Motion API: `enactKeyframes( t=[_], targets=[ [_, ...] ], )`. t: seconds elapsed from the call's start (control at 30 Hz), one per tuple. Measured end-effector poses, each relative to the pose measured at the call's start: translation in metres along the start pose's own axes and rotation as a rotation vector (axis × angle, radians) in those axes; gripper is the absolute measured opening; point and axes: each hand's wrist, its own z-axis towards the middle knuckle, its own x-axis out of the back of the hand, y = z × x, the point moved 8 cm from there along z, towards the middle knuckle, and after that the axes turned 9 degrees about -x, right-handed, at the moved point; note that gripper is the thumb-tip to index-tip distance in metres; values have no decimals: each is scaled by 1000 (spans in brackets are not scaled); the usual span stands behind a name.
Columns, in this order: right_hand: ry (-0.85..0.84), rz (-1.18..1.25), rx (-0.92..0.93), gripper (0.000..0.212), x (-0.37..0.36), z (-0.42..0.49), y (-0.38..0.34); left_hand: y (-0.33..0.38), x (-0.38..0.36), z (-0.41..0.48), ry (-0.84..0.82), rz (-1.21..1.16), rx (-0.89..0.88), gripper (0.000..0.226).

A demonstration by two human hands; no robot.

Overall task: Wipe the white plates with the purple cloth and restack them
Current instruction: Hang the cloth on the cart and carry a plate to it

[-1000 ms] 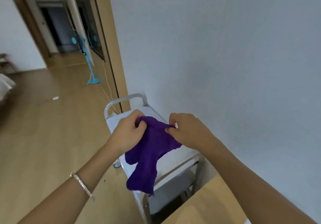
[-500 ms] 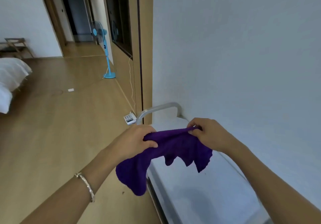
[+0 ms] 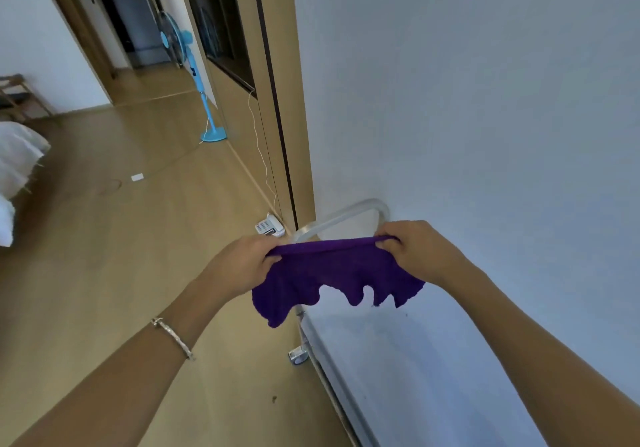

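The left grip (image 3: 242, 263) and right grip (image 3: 415, 252) are pinching the purple cloth (image 3: 332, 270) taut, and with no plates showing, wiping is seemingly pending.

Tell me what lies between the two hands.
The purple cloth: its top edge stretches from the left hand to the right hand, each gripping one end. The head view shows this.

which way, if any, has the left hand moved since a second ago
Yes, leftward: the left hand, earlier below the cart handle, now sits left of it.
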Motion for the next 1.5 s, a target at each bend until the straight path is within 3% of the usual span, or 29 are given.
enactKeyframes(
  t=[0.23, 0.37, 0.47, 0.6, 0.83, 1.03, 1.13, 1.23, 1.5],
  targets=[
    [-161, 0, -78, 26, -12, 84, 17, -51, -10, 89, -65, 31, 49, 22],
    [-376, -28, -94, 24, -40, 118, 23, -78, -26, 134, -242, 122, 7, 29],
    [-480, 33, -118, 16, -69, 142, 24, -105, -35, 167, -333, 184, -50, 34],
    [-529, 112, -184, 7, -95, 189, 24, -133, -40, 241, -324, 264, -96, 44],
    [-349, 2, -568, 26, -113, 281, 96, -145, -115, 375, -324, 307, -271, 41],
    [-310, -119, -825, 24, -130, 296, 150, -126, -178, 420, -422, 122, -354, 34],
    [-320, -132, -921, 35, -137, 288, 163, -106, -196, 426, -539, 28, -425, 47],
    [-236, -108, -959, 43, -129, 290, 164, -91, -196, 430, -539, -14, -504, 56],
    [213, -25, -876, 49, -62, 292, 130, -49, -162, 435, -430, 29, -568, 63]
  ],
)
